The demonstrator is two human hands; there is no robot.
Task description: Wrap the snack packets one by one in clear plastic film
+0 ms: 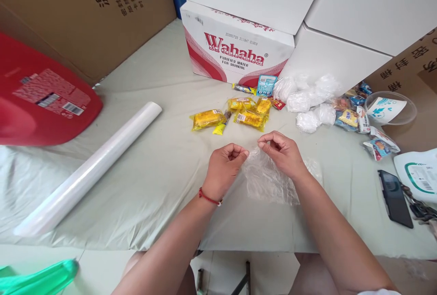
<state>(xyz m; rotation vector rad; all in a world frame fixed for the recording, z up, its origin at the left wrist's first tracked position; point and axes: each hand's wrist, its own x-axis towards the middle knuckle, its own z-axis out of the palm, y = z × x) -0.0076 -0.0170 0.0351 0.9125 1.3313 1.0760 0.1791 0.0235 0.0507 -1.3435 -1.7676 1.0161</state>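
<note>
Both of my hands are pinched around the top edge of a clear plastic bag (pixel 269 181), which hangs crumpled over the table between my forearms. My left hand (pixel 225 167), with a red cord at the wrist, grips the bag's left corner between thumb and forefinger. Close by on the right, my right hand (pixel 282 151) pinches the same edge. Beyond my fingers lie several yellow-wrapped snacks (pixel 251 118), one of them apart on the left (pixel 207 119). A small blue packet (pixel 266 85) leans behind them against the box.
A white and red Wahaha water box (pixel 235 49) stands at the back. Bundled clear bags (pixel 307 97), assorted packets (pixel 348 117) and a paper cup (pixel 385 109) sit to the right, with a phone (pixel 395 198) nearer. A plastic roll (pixel 92 167) and red container (pixel 44 90) occupy the left.
</note>
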